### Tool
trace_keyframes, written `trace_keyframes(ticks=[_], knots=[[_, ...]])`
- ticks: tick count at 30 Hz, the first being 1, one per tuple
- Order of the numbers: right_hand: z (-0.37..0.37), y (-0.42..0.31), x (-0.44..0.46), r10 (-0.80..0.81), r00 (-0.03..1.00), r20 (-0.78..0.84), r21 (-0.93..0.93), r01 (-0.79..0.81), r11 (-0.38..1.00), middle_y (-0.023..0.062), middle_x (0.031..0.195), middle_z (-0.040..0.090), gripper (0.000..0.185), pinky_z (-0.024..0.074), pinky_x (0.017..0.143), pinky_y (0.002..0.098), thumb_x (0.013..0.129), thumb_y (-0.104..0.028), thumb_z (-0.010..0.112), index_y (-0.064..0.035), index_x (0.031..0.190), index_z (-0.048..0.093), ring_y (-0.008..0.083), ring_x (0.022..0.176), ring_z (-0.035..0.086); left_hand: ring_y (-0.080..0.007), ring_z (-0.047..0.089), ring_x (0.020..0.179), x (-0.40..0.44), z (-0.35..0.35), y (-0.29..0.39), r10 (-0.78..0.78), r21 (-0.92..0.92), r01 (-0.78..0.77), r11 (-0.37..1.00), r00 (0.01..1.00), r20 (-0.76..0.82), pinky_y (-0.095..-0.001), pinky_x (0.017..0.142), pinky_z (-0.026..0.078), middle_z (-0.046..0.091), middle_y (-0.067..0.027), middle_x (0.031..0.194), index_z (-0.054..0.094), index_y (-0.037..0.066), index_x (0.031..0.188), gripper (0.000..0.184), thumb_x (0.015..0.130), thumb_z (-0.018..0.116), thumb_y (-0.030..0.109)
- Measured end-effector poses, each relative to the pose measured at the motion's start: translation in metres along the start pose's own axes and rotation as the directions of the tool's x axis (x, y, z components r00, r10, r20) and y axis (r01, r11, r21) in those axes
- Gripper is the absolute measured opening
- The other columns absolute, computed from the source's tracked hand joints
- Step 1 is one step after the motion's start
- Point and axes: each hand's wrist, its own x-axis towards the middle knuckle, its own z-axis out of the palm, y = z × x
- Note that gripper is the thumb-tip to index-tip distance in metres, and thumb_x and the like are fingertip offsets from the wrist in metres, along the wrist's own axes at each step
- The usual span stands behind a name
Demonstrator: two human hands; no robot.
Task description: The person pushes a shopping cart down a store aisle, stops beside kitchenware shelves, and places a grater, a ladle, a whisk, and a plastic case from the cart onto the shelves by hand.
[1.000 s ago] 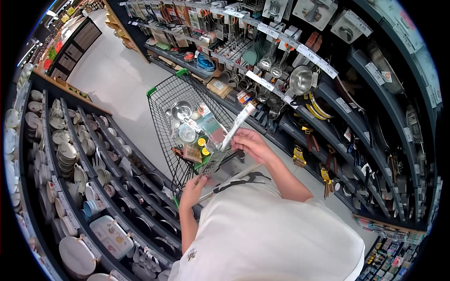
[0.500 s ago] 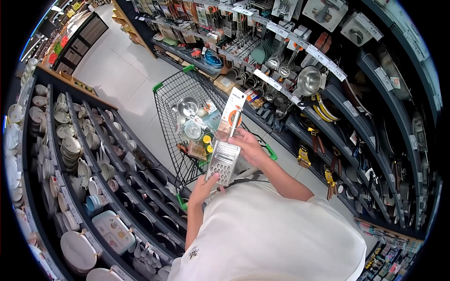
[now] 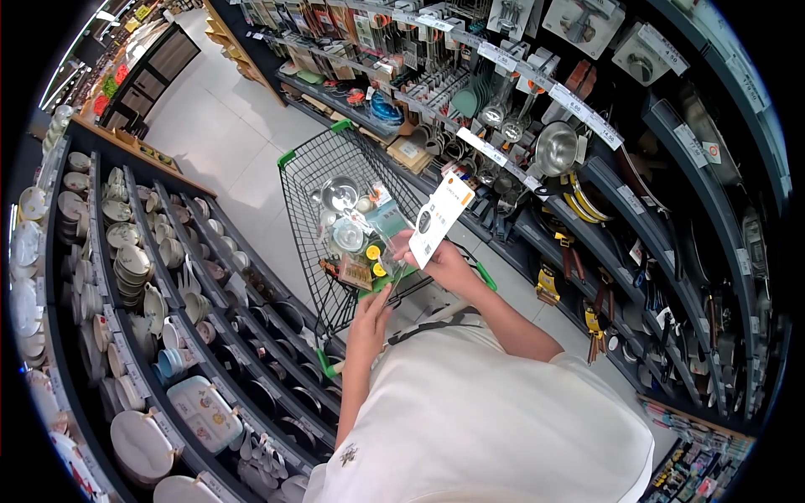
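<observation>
My right hand (image 3: 440, 267) is closed on the packaged grater, whose white backing card (image 3: 442, 216) now shows its printed back with a barcode. The card tilts up and to the right above the cart. The metal grating plate is hard to make out from this side. Below and left of it, my left hand (image 3: 367, 323) has its fingers stretched out towards the cart, apart from the card. Beneath both hands stands a black wire shopping cart (image 3: 295, 197) with green corners. A steel pot (image 3: 340, 194), a clear lidded container (image 3: 347, 235) and yellow round items (image 3: 374, 252) lie inside it.
Shelves of bowls and plates (image 3: 130, 264) line the left side. On the right, shelves hold utensils, a hanging steel bowl (image 3: 557, 149) and pans with yellow labels (image 3: 547, 283). A pale tiled floor (image 3: 222, 126) runs ahead between them.
My right hand has turned the grater over, so the card's back faces me instead of the metal front. My left hand has let go of its lower end.
</observation>
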Motion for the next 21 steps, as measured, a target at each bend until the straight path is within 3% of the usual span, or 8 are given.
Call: trace_keyframes(ticks=[2, 5, 8, 11, 15, 16, 19, 21], knots=[[0.0, 0.003, -0.001, -0.042, 0.999, 0.016, -0.052, 0.043, 0.998, 0.0065, 0.108, 0.072, 0.046, 0.0512, 0.093, 0.0326, 0.094, -0.017, 0.071, 0.0004, 0.134, 0.055, 0.015, 0.105, 0.066, -0.0276, 0.069, 0.086, 0.0, 0.003, -0.002, 0.03, -0.068, -0.033, 0.997, 0.999, -0.038, -0.0343, 0.076, 0.053, 0.07, -0.0106, 0.1, 0.059, 0.015, 0.137, 0.038, 0.099, 0.061, 0.017], [0.002, 0.005, -0.005, -0.054, 0.998, 0.008, -0.157, 0.055, 0.986, 0.0079, 0.11, 0.071, 0.041, 0.0518, 0.092, 0.0333, 0.094, -0.018, 0.071, 0.0005, 0.129, 0.058, 0.0162, 0.104, 0.067, -0.019, 0.068, 0.087, -0.007, 0.007, -0.031, -0.294, -0.379, 0.393, 0.838, 0.91, 0.293, -0.0341, 0.077, 0.054, 0.07, -0.0112, 0.103, 0.062, -0.003, 0.122, 0.029, 0.101, 0.061, 0.017], [0.002, -0.012, -0.007, 0.0, 1.0, -0.013, -0.213, -0.003, 0.977, 0.0068, 0.109, 0.069, 0.038, 0.0526, 0.087, 0.0318, 0.093, -0.017, 0.072, 0.0015, 0.124, 0.06, 0.0147, 0.097, 0.067, -0.0122, 0.069, 0.078, -0.013, 0.012, -0.034, -0.318, -0.539, 0.502, 0.676, 0.859, 0.401, -0.0244, 0.06, 0.047, 0.071, -0.0046, 0.092, 0.062, 0.0, 0.114, 0.027, 0.1, 0.062, 0.023], [-0.004, -0.012, -0.009, 0.052, 0.999, -0.006, -0.054, -0.053, 0.997, 0.0054, 0.107, 0.069, 0.038, 0.0529, 0.085, 0.0297, 0.093, -0.016, 0.072, 0.0018, 0.123, 0.058, 0.0115, 0.093, 0.066, -0.0122, 0.069, 0.075, -0.009, 0.015, -0.02, -0.25, -0.654, 0.477, 0.587, 0.875, 0.414, -0.0212, 0.055, 0.042, 0.07, -0.004, 0.093, 0.062, 0.002, 0.115, 0.029, 0.1, 0.062, 0.027], [-0.01, 0.002, -0.01, 0.078, 0.992, -0.1, 0.141, -0.064, 0.988, 0.0049, 0.104, 0.068, 0.035, 0.0519, 0.085, 0.0279, 0.095, -0.013, 0.069, 0.0014, 0.123, 0.055, 0.0103, 0.093, 0.064, -0.0098, 0.065, 0.087, 0.004, 0.013, -0.007, -0.203, -0.711, 0.427, 0.559, 0.902, 0.382, -0.0223, 0.069, 0.05, 0.069, -0.0044, 0.103, 0.06, 0.001, 0.122, 0.027, 0.101, 0.061, 0.018], [-0.011, 0.006, -0.01, 0.078, 0.989, -0.128, 0.164, -0.057, 0.985, 0.0051, 0.102, 0.069, 0.033, 0.0513, 0.086, 0.0274, 0.096, -0.013, 0.069, 0.0013, 0.122, 0.056, 0.0105, 0.093, 0.065, -0.0084, 0.061, 0.091, 0.007, 0.017, -0.012, -0.219, -0.748, 0.428, 0.508, 0.904, 0.368, -0.0238, 0.079, 0.051, 0.068, -0.0048, 0.107, 0.057, 0.001, 0.132, 0.034, 0.101, 0.061, 0.014], [-0.02, 0.007, -0.012, 0.062, 0.977, -0.206, 0.151, -0.03, 0.988, 0.0069, 0.106, 0.07, 0.027, 0.0524, 0.085, 0.026, 0.096, -0.009, 0.067, -0.0007, 0.119, 0.057, 0.0096, 0.096, 0.065, -0.0085, 0.061, 0.091, 0.011, 0.02, -0.042, -0.234, -0.651, 0.373, 0.661, 0.927, 0.294, -0.0248, 0.082, 0.05, 0.068, -0.005, 0.106, 0.052, 0.003, 0.14, 0.043, 0.1, 0.063, 0.015], [-0.029, 0.013, -0.012, 0.047, 0.967, -0.25, 0.143, -0.011, 0.99, 0.0066, 0.105, 0.07, 0.024, 0.0522, 0.085, 0.0255, 0.096, -0.009, 0.067, -0.0013, 0.117, 0.057, 0.0093, 0.094, 0.065, -0.0178, 0.064, 0.099, 0.01, 0.01, -0.066, -0.276, -0.409, 0.348, 0.844, 0.934, 0.226, -0.0316, 0.09, 0.05, 0.068, -0.0092, 0.111, 0.048, 0.003, 0.144, 0.051, 0.1, 0.064, 0.021]])
